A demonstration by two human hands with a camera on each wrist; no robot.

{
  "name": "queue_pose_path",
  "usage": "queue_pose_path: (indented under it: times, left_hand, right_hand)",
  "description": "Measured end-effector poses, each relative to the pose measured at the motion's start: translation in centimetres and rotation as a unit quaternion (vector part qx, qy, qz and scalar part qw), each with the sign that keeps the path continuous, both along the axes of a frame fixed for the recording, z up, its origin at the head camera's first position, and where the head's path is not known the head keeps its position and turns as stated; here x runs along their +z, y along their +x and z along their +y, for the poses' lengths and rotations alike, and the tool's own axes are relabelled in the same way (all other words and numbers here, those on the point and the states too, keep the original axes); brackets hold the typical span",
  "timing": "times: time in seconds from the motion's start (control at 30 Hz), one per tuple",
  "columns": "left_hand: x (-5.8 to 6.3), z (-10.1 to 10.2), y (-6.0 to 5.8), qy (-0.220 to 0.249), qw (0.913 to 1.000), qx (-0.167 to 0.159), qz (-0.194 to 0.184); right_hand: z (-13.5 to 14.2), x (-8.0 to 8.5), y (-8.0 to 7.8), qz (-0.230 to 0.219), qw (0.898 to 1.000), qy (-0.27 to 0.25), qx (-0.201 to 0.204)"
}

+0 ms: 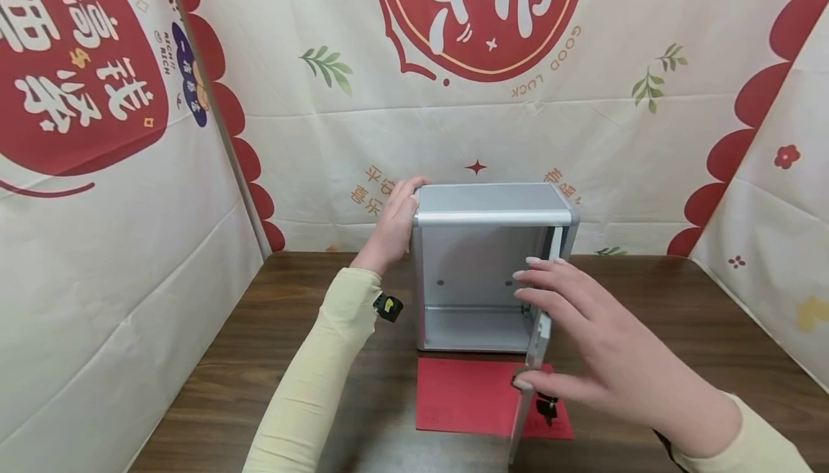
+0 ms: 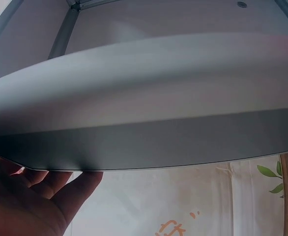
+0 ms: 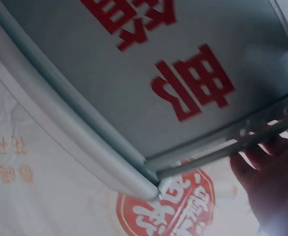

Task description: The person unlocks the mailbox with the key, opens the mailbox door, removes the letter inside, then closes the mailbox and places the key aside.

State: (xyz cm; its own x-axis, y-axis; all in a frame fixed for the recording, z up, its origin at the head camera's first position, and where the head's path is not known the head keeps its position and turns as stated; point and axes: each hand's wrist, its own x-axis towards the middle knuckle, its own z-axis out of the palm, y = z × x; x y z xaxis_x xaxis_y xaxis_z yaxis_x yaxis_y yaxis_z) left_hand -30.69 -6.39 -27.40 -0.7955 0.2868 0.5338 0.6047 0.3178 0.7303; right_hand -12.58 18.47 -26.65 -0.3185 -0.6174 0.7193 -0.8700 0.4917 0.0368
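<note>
Gaping box [image 1: 494, 219], two dots [image 1: 440, 283] inside; left hand [image 1: 393, 227] relaxed against it, right hand [image 1: 609, 343] wide on door [image 1: 540, 338]

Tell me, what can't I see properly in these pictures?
Head view: part of the red sheet, hidden behind the cabinet door.
Head view: the shape of the dark keys, too small to make out.
Left wrist view: the rest of the left hand, cut off by the picture's edges.
Right wrist view: part of the upper red character, cut off by the top edge.
</note>
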Motion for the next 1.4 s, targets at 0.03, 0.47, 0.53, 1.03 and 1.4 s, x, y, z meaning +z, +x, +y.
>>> queue_pose_path:
  times: [0.03,0.47,0.53,1.03,1.4]
  left_hand:
    - [0.0,0.0,0.0,0.0,1.0,-0.002,-0.001]
    - [-0.1,0.0,0.0,0.004,0.9999,-0.009,-0.005]
    - [0.0,-0.1,0.0,0.003,1.0,-0.008,-0.002]
    - [-0.2,-0.1,-0.2,0.0,1.0,-0.002,0.007]
    - [-0.2,-0.1,-0.3,-0.006,0.9999,-0.002,0.012]
  right_hand:
    - [-0.2,-0.2,-0.4,0.007,1.0,-0.005,0.014]
    - [-2.5,-2.5,-4.7,0.082,0.996,-0.019,0.03]
    - [-2.7,-2.8,-5.4,0.094,0.995,-0.01,0.017]
    - [-3.5,-4.4,-9.5,0.112,0.99,0.06,-0.066]
    - [-3.5,-4.9,-11.3,0.151,0.982,0.072,-0.088]
